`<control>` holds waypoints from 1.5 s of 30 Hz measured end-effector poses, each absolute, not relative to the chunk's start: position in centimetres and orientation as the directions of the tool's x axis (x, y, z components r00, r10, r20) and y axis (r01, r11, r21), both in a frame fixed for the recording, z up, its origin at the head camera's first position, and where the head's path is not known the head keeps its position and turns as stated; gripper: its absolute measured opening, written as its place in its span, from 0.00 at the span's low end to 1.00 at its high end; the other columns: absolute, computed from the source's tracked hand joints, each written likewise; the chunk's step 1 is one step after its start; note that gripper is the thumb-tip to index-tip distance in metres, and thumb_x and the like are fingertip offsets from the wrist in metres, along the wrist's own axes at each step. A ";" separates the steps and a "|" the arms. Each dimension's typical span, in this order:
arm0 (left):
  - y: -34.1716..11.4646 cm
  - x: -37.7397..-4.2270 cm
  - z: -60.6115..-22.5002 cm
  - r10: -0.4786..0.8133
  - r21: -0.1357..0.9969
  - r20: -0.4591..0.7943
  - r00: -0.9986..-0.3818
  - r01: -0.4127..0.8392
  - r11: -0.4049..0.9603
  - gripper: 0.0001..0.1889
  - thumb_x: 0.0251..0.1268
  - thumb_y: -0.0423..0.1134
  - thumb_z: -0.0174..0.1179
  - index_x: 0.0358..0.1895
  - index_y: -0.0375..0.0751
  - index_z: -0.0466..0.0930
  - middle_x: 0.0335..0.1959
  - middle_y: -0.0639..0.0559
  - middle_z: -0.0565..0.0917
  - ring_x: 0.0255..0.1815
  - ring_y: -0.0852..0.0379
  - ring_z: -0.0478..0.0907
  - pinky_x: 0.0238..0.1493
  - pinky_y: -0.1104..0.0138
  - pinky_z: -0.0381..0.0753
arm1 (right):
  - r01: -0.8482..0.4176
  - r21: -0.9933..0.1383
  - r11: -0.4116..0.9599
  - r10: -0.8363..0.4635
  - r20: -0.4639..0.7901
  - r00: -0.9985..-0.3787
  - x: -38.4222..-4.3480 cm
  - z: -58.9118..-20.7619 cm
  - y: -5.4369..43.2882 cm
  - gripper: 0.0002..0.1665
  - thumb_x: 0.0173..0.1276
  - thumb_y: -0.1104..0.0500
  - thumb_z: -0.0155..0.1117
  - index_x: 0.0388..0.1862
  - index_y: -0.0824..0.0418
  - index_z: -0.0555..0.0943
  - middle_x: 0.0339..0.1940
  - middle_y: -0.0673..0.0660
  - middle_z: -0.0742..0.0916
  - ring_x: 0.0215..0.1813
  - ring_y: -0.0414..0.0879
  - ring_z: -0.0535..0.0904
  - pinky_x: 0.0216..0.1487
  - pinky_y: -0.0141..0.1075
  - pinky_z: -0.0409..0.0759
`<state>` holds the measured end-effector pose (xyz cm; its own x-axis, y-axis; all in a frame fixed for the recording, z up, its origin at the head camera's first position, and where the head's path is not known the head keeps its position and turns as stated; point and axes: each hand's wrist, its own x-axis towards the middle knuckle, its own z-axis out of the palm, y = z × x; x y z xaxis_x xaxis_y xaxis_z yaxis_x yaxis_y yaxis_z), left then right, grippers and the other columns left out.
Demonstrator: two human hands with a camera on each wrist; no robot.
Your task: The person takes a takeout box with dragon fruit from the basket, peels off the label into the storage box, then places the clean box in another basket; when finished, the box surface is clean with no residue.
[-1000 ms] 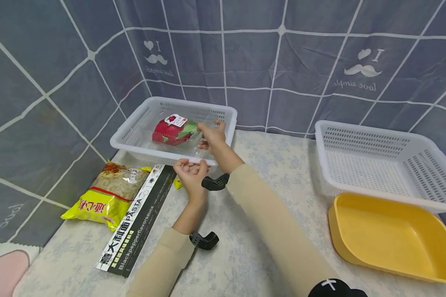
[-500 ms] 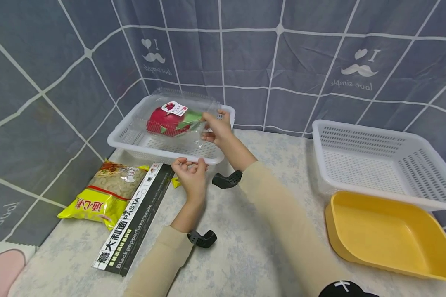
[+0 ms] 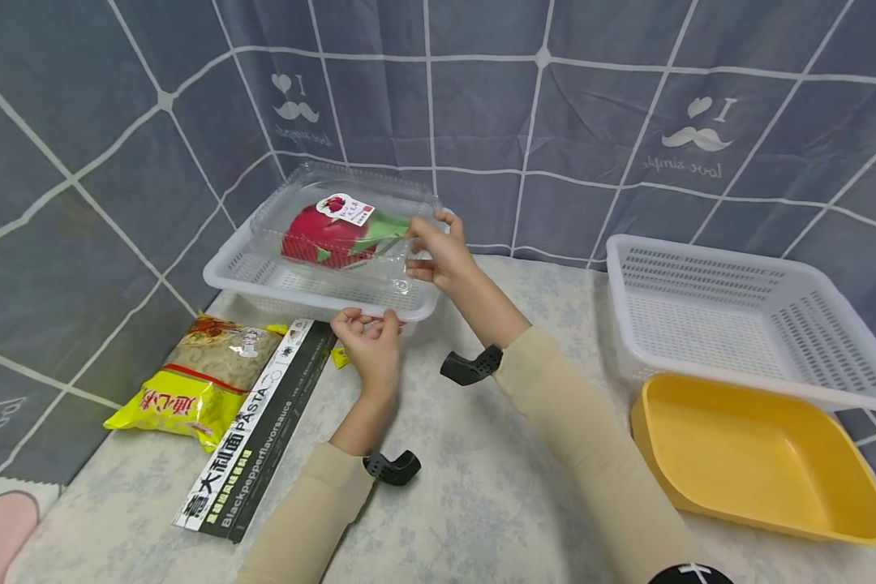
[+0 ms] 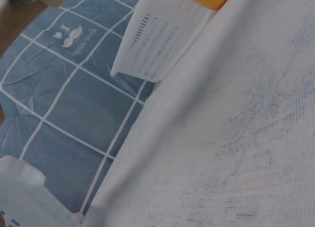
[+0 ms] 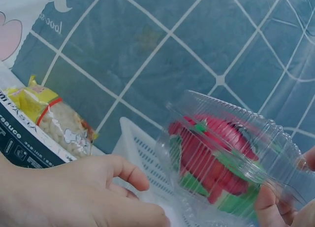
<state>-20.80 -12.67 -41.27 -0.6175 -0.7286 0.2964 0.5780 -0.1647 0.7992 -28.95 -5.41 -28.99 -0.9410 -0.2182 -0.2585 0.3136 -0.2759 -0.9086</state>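
Observation:
A clear plastic clamshell box (image 3: 380, 193) with a red and green dragon fruit (image 3: 317, 237) inside is tilted above the left white basket (image 3: 217, 272). A white label sits on its lid. My right hand (image 3: 444, 253) pinches the box by its right end; the right wrist view shows the fingers (image 5: 268, 207) on the clear edge. At the basket's front rim, my left hand (image 3: 372, 345) holds on with curled fingers and thumb. That left hand (image 5: 103, 192) also shows in the right wrist view, beside the basket wall.
A yellow macaroni bag (image 3: 197, 381) and a black-and-white pasta box (image 3: 263, 430) lie left of my left arm. A small yellow packet (image 3: 340, 358) peeks out near the basket. On the right stand another white basket (image 3: 715, 316) and a yellow tub (image 3: 759, 454). Tile-patterned cloth (image 3: 482, 113) backs the table.
My right hand has lifted the clamshell box up out of the basket's bottom, moving slightly right and tilting it. My left hand has stayed at the front rim.

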 end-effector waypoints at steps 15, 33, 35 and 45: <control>-12.7 -20.5 -41.4 -0.716 0.810 0.298 -0.631 0.564 -0.160 0.20 0.55 0.19 0.57 0.44 0.37 0.57 0.31 0.44 0.70 0.17 0.57 0.76 0.24 0.70 0.81 | 0.336 -0.912 -0.236 -0.206 -0.291 -0.934 -27.4 -27.2 -0.8 0.39 0.59 0.65 0.58 0.67 0.45 0.59 0.49 0.60 0.73 0.20 0.47 0.70 0.16 0.30 0.75; -12.7 -20.7 -41.4 -0.724 0.795 0.285 -0.629 0.576 -0.187 0.20 0.55 0.20 0.56 0.43 0.39 0.57 0.31 0.46 0.72 0.17 0.60 0.77 0.23 0.72 0.80 | 0.340 -0.915 -0.218 -0.245 -0.286 -0.926 -25.3 -27.1 5.9 0.35 0.60 0.65 0.52 0.64 0.44 0.56 0.64 0.59 0.63 0.30 0.49 0.68 0.17 0.28 0.72; -12.6 -20.7 -41.4 -0.719 0.795 0.284 -0.634 0.575 -0.193 0.20 0.55 0.20 0.56 0.43 0.38 0.57 0.31 0.46 0.72 0.18 0.60 0.77 0.24 0.72 0.80 | 0.338 -0.916 -0.216 -0.247 -0.283 -0.927 -24.9 -27.3 6.8 0.34 0.61 0.65 0.52 0.63 0.44 0.55 0.61 0.58 0.64 0.27 0.47 0.68 0.17 0.27 0.71; -12.4 -20.8 -41.3 -0.731 0.798 0.264 -0.630 0.568 -0.201 0.22 0.54 0.17 0.55 0.45 0.38 0.57 0.32 0.43 0.71 0.18 0.60 0.77 0.24 0.72 0.80 | 0.342 -0.920 -0.192 -0.229 -0.297 -0.927 -23.1 -28.5 11.0 0.34 0.61 0.66 0.48 0.63 0.45 0.53 0.51 0.57 0.64 0.22 0.44 0.69 0.19 0.26 0.72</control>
<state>-20.84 -12.41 -41.33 -0.6296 -0.7308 0.2638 0.5678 -0.2010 0.7983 -23.12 10.98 -28.48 -0.9270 -0.2294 -0.2968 0.3420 -0.1918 -0.9199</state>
